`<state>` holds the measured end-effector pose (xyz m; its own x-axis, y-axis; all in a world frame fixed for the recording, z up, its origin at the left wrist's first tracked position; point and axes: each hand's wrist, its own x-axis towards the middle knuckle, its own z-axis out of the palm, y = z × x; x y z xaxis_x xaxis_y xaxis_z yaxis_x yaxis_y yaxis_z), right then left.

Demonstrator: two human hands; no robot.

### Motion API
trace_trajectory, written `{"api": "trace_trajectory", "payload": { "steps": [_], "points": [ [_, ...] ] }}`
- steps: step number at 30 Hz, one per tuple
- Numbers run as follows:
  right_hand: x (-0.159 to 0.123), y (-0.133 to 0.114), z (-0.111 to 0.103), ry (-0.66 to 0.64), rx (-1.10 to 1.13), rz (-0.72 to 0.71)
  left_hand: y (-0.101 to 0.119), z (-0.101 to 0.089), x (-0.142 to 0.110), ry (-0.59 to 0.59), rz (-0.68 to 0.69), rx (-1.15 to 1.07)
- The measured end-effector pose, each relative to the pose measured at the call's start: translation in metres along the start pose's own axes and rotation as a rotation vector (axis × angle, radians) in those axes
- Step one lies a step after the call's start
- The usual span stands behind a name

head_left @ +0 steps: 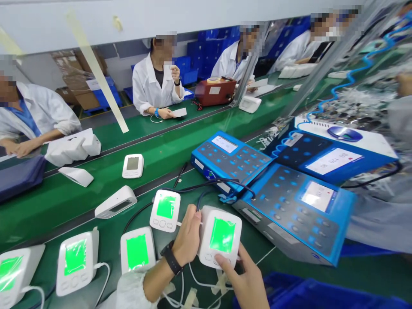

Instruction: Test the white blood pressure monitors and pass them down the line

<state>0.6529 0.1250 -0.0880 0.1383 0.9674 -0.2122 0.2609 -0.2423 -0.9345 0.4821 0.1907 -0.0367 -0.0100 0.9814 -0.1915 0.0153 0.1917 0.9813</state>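
Toward the near edge of the green bench, a white, green-screened plastic monitor, seemingly light, stiff and slippery, best taken by its sides, is clamped between the left hand, fingers together, and the right hand, thumb apart on its buttons.

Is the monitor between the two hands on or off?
On: the monitor shows a bright green lit screen.

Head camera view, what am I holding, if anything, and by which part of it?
A white blood pressure monitor: your left hand holds its left side, your right hand its lower right, thumb on the buttons below the screen.
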Motion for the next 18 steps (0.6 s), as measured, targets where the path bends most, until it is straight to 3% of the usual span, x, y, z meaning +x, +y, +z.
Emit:
{"api": "trace_trajectory", "payload": {
  "steps": [6,12,16,18],
  "points": [
    [-0.006,-0.002,-0.004,-0.007,-0.097,-0.057,0.003,0.006,0.0,-0.034,0.136,0.184],
    [-0.007,0.001,0.003,0.009,-0.137,-0.034,0.004,0.006,0.002,-0.093,0.123,0.254],
    [-0.006,0.02,0.005,0.106,-0.002,0.056,0.007,0.005,0.004,-0.134,0.167,0.301],
    [-0.004,0.036,-0.005,0.126,0.054,0.067,0.001,0.011,0.001,-0.079,0.204,0.318]
  ]
}}
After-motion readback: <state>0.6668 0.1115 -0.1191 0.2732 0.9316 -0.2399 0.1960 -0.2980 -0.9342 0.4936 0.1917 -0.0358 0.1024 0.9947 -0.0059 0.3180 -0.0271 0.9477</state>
